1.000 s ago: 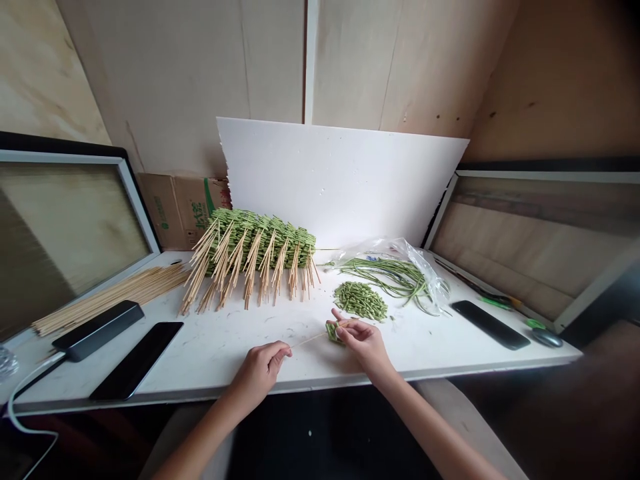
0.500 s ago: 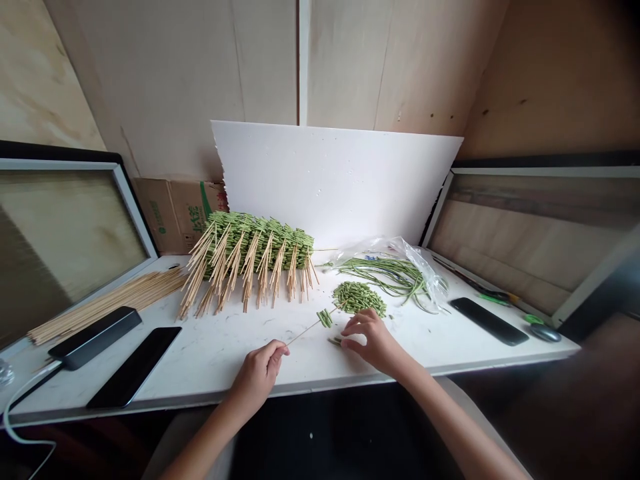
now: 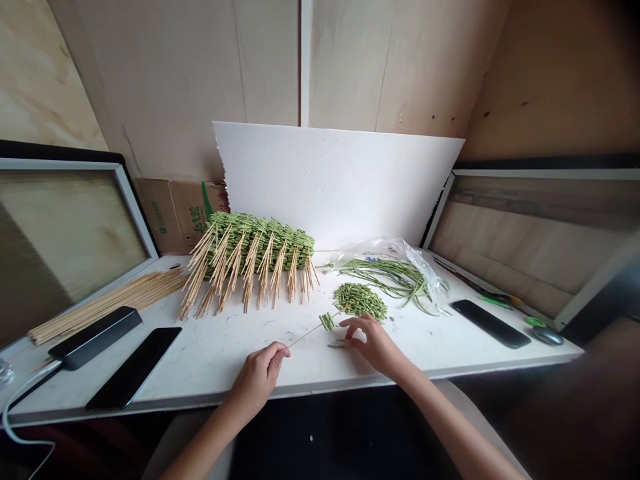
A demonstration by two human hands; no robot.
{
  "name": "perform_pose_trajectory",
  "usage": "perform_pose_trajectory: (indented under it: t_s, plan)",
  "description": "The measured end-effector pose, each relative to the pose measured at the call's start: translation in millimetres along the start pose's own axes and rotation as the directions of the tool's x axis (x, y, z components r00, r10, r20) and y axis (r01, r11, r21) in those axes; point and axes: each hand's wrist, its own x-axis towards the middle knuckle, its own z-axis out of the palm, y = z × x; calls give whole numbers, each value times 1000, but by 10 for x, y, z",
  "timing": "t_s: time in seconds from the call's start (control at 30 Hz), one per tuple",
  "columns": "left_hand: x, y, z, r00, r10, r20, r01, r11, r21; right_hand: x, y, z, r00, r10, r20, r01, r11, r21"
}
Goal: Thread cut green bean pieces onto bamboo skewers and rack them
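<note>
My left hand [image 3: 261, 370] is closed in a pinch on the end of a thin bamboo skewer [image 3: 304, 336]. Several short cut pieces of green bean [image 3: 327, 322] are threaded side by side near its far end. My right hand [image 3: 370, 343] hovers just right of them, thumb and forefinger curved with a gap between, and no piece shows in its fingers. By its thumb lies a loose bean piece [image 3: 335, 346] on the white table. Just beyond the fingers is a heap of cut bean pieces [image 3: 359, 298], its near edge partly hidden by my hand.
At the back left lies a big stack of filled bean skewers [image 3: 260, 247], with bare skewers [image 3: 110, 300] beside it. Long uncut beans [image 3: 385, 275] rest by a plastic bag [image 3: 425, 270]. A phone [image 3: 135, 367], a black device [image 3: 95, 339] and another phone [image 3: 490, 323] flank the work area.
The right hand has shifted slightly at the bean pieces, its thumb and forefinger curling a little. The left hand and skewer have barely moved.
</note>
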Motion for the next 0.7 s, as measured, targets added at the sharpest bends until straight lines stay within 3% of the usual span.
perform_pose_trajectory:
  t_s: [0.1,0.23,0.43,0.53,0.7]
  plan:
    - [4,6,-2,1000,-4,4,4,1000,-4,34,40,-47,999,23,-34,-20,996,85]
    - [13,16,-9,1000,-13,17,13,1000,-4,83,89,-93,988,148,-50,-124,939,322]
    - [3,3,-3,999,-16,35,16,1000,-3,107,137,-53,963,266,-41,-150,656,740]
    - [-8,-6,1,999,-22,35,23,1000,-5,106,138,-33,960,281,-14,-149,551,821]
    - [-10,-21,9,999,-12,40,12,1000,-2,103,116,-14,952,306,-28,-142,520,842]
